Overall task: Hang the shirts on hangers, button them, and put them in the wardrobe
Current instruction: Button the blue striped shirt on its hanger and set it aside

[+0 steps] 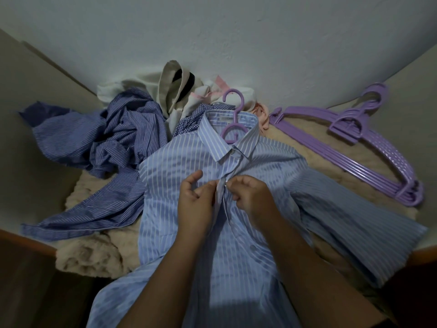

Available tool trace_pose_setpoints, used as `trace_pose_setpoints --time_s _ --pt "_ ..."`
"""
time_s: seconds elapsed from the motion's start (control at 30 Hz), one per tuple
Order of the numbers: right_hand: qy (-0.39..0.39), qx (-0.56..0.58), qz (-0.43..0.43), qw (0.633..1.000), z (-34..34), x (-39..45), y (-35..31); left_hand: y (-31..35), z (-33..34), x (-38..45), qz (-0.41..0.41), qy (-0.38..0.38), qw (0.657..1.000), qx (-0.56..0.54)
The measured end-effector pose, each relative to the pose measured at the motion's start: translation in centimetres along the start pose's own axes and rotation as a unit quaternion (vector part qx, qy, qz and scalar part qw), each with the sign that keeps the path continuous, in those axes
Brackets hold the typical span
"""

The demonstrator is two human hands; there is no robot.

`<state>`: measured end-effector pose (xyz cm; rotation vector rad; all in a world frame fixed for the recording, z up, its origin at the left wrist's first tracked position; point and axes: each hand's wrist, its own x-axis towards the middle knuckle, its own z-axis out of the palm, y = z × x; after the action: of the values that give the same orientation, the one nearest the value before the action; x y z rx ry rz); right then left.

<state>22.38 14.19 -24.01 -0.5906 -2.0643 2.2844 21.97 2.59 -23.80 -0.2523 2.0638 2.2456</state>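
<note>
Head view: you are pinching the soft, light shirt (189, 233) placket below its collar, fingers (208, 188) of both hands closing on fabric.

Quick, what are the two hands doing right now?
Left hand: pinches the shirt placket.
Right hand: pinches the other placket edge by a button.

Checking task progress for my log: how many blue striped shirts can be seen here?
2. The light blue striped shirt lies flat in the centre on a purple hanger; the darker blue striped shirt is crumpled to its left. The clothes pile behind may hide more.
</note>
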Motion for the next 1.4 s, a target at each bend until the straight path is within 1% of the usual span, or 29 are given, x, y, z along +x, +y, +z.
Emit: trace_pose_setpoints --time_s 0.1,0.17,0.23,0.3,0.37,0.43,0.57,0.67,0.77,0.83,0.97,1.07,1.17,1.23,1.33,1.4 --pt "0.006 0.019 -0.043 0.999 0.1 -0.5 -0.2 0.5 0.0 0.1 -0.013 -0.031 0.999 -0.020" --pt "0.013 0.050 -0.071 0.996 0.2 -0.9 -0.5 1.0 0.1 0.1 -0.002 -0.055 0.998 -0.030" --pt "0.019 0.046 -0.096 0.994 0.1 -1.4 -0.8 1.3 0.3 0.0 0.005 -0.064 0.997 -0.038" --pt "0.028 -0.007 -0.133 0.991 0.0 -1.8 -0.9 1.5 0.4 -0.1 0.004 -0.069 0.997 -0.047" --pt "0.041 -0.085 -0.180 0.979 -0.1 -2.2 -0.7 1.6 0.5 -0.1 -0.001 -0.073 0.996 -0.050" --pt "0.043 -0.134 -0.201 0.969 -0.1 -2.4 -0.5 1.7 0.5 -0.1 -0.004 -0.076 0.996 -0.044" --pt "0.026 -0.146 -0.188 0.971 -0.1 -2.0 -0.6 1.6 0.2 0.0 -0.004 -0.087 0.996 -0.027" --pt "0.038 -0.157 -0.162 0.974 -0.4 -1.3 -0.2 1.7 0.0 0.4 -0.007 -0.105 0.994 0.006" --pt "0.030 -0.138 -0.140 0.980 -0.4 -1.0 -0.1 2.0 -0.4 0.9 -0.022 -0.122 0.992 0.039" --pt "0.021 -0.130 -0.146 0.980 -0.4 -1.0 -0.3 2.2 -0.5 1.3 -0.032 -0.127 0.990 0.051" --pt "0.024 -0.110 -0.166 0.980 -0.6 -1.0 -0.7 2.3 -0.5 1.8 -0.056 -0.121 0.991 0.030" --pt "0.043 -0.079 -0.147 0.985 -0.4 -0.9 -0.3 2.0 -0.5 1.7 -0.058 -0.119 0.991 0.014" --pt "0.056 -0.046 -0.116 0.991 -0.1 -0.8 0.2 1.6 -0.5 1.4 -0.038 -0.104 0.993 0.038" --pt "0.061 -0.039 -0.102 0.992 -0.1 -0.8 0.4 1.5 -0.3 1.2 0.000 -0.094 0.991 0.090" --pt "0.069 -0.034 -0.086 0.993 -0.2 -1.0 0.4 1.2 -0.1 0.9 0.059 -0.086 0.977 0.187" --pt "0.077 -0.040 -0.087 0.992 -0.2 -0.9 0.5 1.0 -0.1 1.0 0.071 -0.080 0.970 0.216"
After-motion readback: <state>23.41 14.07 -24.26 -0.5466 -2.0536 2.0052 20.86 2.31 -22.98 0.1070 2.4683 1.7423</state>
